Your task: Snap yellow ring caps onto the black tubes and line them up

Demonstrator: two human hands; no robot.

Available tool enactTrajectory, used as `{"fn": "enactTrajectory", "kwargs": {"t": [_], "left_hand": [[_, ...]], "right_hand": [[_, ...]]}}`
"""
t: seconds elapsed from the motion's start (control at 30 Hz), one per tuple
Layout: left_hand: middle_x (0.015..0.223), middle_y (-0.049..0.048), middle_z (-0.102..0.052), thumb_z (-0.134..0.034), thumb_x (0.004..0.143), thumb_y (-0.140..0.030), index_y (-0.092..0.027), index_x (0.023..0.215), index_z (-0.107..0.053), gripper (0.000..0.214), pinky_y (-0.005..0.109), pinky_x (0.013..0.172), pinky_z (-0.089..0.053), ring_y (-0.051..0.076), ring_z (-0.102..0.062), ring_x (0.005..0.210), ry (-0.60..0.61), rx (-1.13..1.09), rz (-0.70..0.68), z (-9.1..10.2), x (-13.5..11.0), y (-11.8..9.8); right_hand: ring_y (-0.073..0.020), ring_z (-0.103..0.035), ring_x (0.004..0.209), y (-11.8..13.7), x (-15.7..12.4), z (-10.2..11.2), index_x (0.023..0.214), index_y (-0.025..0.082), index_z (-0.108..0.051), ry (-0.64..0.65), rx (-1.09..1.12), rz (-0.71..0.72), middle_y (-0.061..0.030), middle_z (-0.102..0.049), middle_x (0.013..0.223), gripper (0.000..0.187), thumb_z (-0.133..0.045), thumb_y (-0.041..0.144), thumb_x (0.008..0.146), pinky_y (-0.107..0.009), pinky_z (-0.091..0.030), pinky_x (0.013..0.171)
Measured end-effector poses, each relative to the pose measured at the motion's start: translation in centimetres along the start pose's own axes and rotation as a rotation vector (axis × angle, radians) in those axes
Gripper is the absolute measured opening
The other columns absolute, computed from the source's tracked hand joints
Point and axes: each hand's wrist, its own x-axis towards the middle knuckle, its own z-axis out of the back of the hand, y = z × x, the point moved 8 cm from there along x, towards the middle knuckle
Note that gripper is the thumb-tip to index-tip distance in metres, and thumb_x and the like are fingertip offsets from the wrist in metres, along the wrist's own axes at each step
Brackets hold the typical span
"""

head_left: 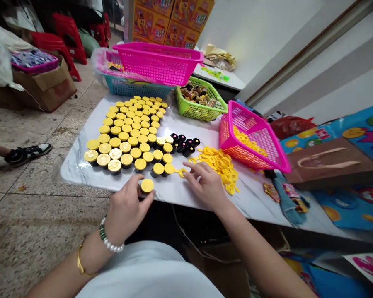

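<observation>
My left hand [127, 205] grips a small dark cup with a yellow lid [147, 185] between thumb and fingers, just above the table's front edge. My right hand [205, 184] has its thumb and index finger closed at a yellow plastic ring [182, 172] with a short strap reaching left. The strap's far end lies close to the nearest lidded cups. Many yellow-lidded dark cups [130, 128] stand upright in a packed group beyond my left hand. A pile of loose yellow rings [219, 163] lies just beyond my right hand. Small black pieces [186, 145], some with pink centres, stand between.
A pink basket [257, 136] holds more yellow rings at the right. Behind are a green basket [202, 108] of small items and a pink basket [161, 62] on a blue one [133, 87]. A blue cloth [287, 200] hangs at the front edge. Someone's shoe [27, 153] shows left.
</observation>
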Motion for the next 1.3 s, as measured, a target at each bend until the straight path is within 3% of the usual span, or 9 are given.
{"fn": "enactTrajectory", "kwargs": {"t": [0.17, 0.27, 0.43, 0.63, 0.8, 0.9, 1.1, 1.2, 1.3], "left_hand": [[0.065, -0.0052, -0.061, -0.063, 0.087, -0.027, -0.021, 0.101, -0.047, 0.022, 0.019, 0.050, -0.042, 0.012, -0.062, 0.052, -0.128, 0.023, 0.106, 0.7, 0.2, 1.3], [0.061, -0.0050, -0.058, -0.058, 0.090, -0.025, -0.021, 0.084, -0.046, 0.014, 0.020, 0.049, -0.040, 0.011, -0.059, 0.049, -0.158, 0.079, 0.049, 0.7, 0.3, 0.7], [0.061, -0.0063, -0.058, -0.056, 0.093, -0.027, -0.018, 0.106, -0.055, 0.016, 0.020, 0.052, -0.042, 0.009, -0.057, 0.048, -0.132, 0.041, -0.031, 0.7, 0.4, 0.5], [0.058, -0.0074, -0.054, -0.062, 0.092, -0.029, -0.018, 0.090, -0.058, 0.012, 0.019, 0.052, -0.039, 0.007, -0.053, 0.047, -0.172, 0.032, -0.121, 0.8, -0.4, -0.3], [0.064, -0.0047, -0.060, -0.058, 0.093, -0.021, -0.018, 0.088, -0.058, 0.006, 0.022, 0.055, -0.040, 0.009, -0.057, 0.053, -0.062, -0.024, -0.313, -0.4, -1.3, -2.8], [0.068, -0.0028, -0.062, -0.057, 0.094, -0.019, -0.016, 0.096, -0.058, 0.004, 0.023, 0.055, -0.042, 0.010, -0.060, 0.058, -0.007, -0.056, -0.372, -1.1, -1.3, -4.1], [0.107, 0.0105, -0.068, -0.058, 0.092, -0.026, -0.011, 0.130, -0.049, 0.042, 0.027, 0.062, -0.052, 0.018, -0.068, 0.083, 0.087, -0.018, -0.355, -3.1, 0.4, -5.9], [0.106, 0.0085, -0.068, -0.058, 0.092, -0.023, -0.014, 0.126, -0.053, 0.036, 0.028, 0.062, -0.054, 0.019, -0.069, 0.083, 0.182, 0.000, -0.325, -4.7, 1.0, -6.4], [0.101, 0.0051, -0.069, -0.059, 0.090, -0.021, -0.018, 0.116, -0.058, 0.026, 0.027, 0.063, -0.055, 0.017, -0.068, 0.079, 0.240, -0.046, -0.288, -5.7, 1.2, -6.4]], "right_hand": [[-0.0171, -0.062, 0.069, -1.7, 0.3, -1.3, 0.103, 0.024, -0.072, 0.138, -0.276, -0.048, -0.0048, -0.066, 0.089, 0.023, -0.062, 0.040, 0.090, -0.030, -0.048, 0.064], [-0.0178, -0.063, 0.067, -2.6, 0.0, -0.5, 0.093, 0.022, -0.070, 0.141, -0.381, -0.109, -0.0032, -0.067, 0.083, 0.022, -0.060, 0.042, 0.091, -0.029, -0.043, 0.059], [-0.0161, -0.061, 0.064, -3.1, 0.0, 0.3, 0.085, 0.021, -0.064, 0.182, -0.396, -0.142, -0.0043, -0.065, 0.095, 0.017, -0.061, 0.038, 0.087, -0.029, -0.041, 0.058], [-0.0187, -0.061, 0.067, -4.2, 3.8, 2.0, 0.094, 0.019, -0.063, -0.133, -0.215, -0.147, -0.0044, -0.066, 0.083, 0.035, -0.068, 0.050, 0.078, -0.031, -0.044, 0.066], [-0.0186, -0.060, 0.067, -5.1, 6.1, 1.1, 0.086, 0.019, -0.063, -0.166, -0.180, -0.171, -0.0037, -0.067, 0.080, 0.020, -0.069, 0.033, 0.074, -0.031, -0.044, 0.067], [-0.0177, -0.061, 0.069, -2.9, 4.6, 2.0, 0.085, 0.019, -0.062, -0.169, -0.110, -0.109, -0.0019, -0.066, 0.079, 0.017, -0.069, 0.027, 0.072, -0.030, -0.046, 0.067], [-0.0143, -0.060, 0.069, 3.1, -1.5, 1.9, 0.096, 0.020, -0.061, 0.036, 0.075, 0.055, -0.0002, -0.063, 0.080, 0.020, -0.068, 0.020, 0.077, -0.027, -0.047, 0.063], [-0.0132, -0.061, 0.068, 2.4, -2.5, 0.9, 0.106, 0.021, -0.062, 0.165, 0.219, 0.003, -0.0016, -0.066, 0.086, 0.023, -0.066, 0.023, 0.083, -0.024, -0.045, 0.055], [-0.0144, -0.062, 0.068, -0.6, -2.1, 1.1, 0.112, 0.021, -0.064, 0.164, 0.203, -0.105, -0.0039, -0.069, 0.092, 0.028, -0.066, 0.033, 0.086, -0.026, -0.046, 0.054]]}}
